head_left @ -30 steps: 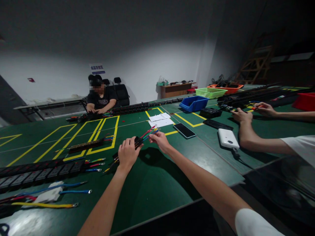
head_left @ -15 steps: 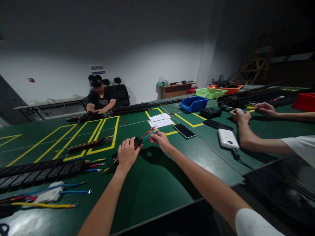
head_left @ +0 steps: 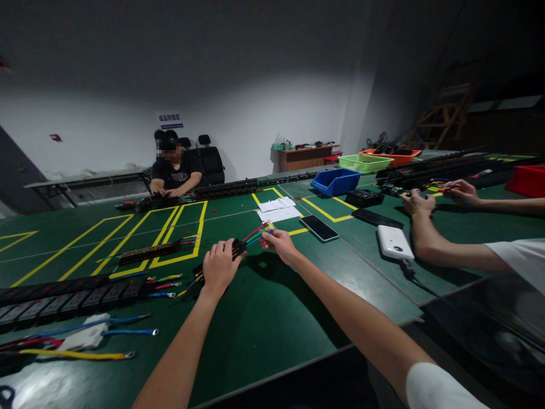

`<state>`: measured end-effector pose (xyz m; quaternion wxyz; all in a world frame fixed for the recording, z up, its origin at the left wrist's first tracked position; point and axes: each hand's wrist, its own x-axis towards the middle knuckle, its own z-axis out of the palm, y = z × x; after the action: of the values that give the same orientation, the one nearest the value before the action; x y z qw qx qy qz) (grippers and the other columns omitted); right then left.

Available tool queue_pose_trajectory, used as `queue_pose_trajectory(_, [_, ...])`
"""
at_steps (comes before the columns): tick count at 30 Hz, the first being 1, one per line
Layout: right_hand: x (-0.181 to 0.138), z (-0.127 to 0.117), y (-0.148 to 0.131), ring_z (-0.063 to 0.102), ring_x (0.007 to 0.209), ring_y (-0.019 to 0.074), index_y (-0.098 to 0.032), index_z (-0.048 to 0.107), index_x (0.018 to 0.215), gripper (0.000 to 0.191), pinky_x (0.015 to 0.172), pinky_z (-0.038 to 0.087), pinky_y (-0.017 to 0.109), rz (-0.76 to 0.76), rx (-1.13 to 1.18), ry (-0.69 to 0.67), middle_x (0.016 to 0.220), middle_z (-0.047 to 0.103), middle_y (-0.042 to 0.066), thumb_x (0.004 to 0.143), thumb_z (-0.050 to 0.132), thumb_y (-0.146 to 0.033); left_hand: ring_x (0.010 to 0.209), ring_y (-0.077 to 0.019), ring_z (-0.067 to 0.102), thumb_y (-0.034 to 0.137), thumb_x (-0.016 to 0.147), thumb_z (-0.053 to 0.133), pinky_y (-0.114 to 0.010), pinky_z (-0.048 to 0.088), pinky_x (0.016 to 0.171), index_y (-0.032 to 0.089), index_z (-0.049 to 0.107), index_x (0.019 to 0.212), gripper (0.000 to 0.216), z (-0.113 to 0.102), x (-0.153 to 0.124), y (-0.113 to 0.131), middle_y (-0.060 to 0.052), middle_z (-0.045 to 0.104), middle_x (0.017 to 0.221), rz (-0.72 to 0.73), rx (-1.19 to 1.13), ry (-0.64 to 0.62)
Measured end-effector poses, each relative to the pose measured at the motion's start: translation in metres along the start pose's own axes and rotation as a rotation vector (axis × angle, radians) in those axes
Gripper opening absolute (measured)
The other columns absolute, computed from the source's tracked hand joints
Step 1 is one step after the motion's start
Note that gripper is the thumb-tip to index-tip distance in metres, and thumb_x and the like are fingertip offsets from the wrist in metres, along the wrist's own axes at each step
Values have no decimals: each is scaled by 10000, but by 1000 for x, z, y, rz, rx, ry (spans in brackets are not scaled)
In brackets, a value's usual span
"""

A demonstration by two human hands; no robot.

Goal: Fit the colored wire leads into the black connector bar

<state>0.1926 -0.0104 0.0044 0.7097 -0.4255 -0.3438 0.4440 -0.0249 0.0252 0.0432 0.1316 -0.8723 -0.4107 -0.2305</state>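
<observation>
Wires [head_left: 255, 232] are seemingly being arranged, your left hand [head_left: 219, 266] clasping their bundle [head_left: 237, 246], right hand [head_left: 277, 243] pinching ends [head_left: 271, 226], likely needing steadiness next.

Assembly workshop, identified by a long green desk [head_left: 298, 324] marked out with yellow lines [head_left: 318, 209], coloured plastic bins [head_left: 340, 182], cables ending in ring terminals [head_left: 254, 235], a printed wall sign [head_left: 169, 118], and co-workers [head_left: 176, 168] with their hands at work over the desk.

A dark, slim wire bundle [head_left: 237, 248] slants away to the right over the green table [head_left: 255, 324], its red, green and blue leads [head_left: 254, 233] loosely grouped (a metal ring lug [head_left: 268, 222] shows at the far tip).
</observation>
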Motion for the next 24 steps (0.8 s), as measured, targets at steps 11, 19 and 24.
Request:
queue_pose_trajectory(11, [2,-3,3,649,633,137,-132,743,802,403,598,557,257,6,-10,11,748,733,67,626,902,-458,1043,-285,616,515,964,538,-387,480,828,186,581,1313,481,3,0,-3,-128,671,1160,11,7,-16])
queue_pose_trajectory(19, [2,-9,3,627,590,132,-134,716,743,449,580,537,260,-30,-70,14,675,705,40,574,925,-495,1048,-283,616,520,962,542,-386,481,836,192,592,1299,473,3,-1,-2,-123,672,1157,25,6,-41])
queue_pose_trajectory(24, [1,-9,2,632,599,126,-134,726,818,443,559,537,245,-7,-42,8,737,721,53,634,903,-497,1063,-288,618,524,961,535,-392,485,846,194,591,1313,485,1,0,-2,-135,670,1179,9,-15,-65])
